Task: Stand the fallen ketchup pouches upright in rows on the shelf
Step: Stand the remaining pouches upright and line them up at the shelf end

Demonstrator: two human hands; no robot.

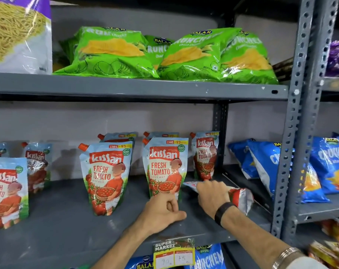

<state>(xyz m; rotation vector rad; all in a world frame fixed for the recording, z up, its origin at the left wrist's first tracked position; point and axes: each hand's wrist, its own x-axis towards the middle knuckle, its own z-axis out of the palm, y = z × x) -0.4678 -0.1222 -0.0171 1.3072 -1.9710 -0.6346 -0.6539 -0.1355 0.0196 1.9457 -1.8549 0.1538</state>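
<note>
My view is evenly and fairly brightly lit from above and in front. The ketchup pouches [106, 177] throw soft shadows on the wall behind. Glare streaks the green chip bags [114, 53]. The wide lens bows the shelf [67, 220] at the edges, and detail there goes soft and smeared.

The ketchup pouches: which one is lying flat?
The ketchup pouch under the right hand, at the shelf's right end. All the others stand upright.

Fallen pouch [240, 197]: middle hidden under right hand [213, 195]. Leftmost pouch [7, 191]: cut by frame edge. Price tag [174, 253]: small print illegible.
</note>
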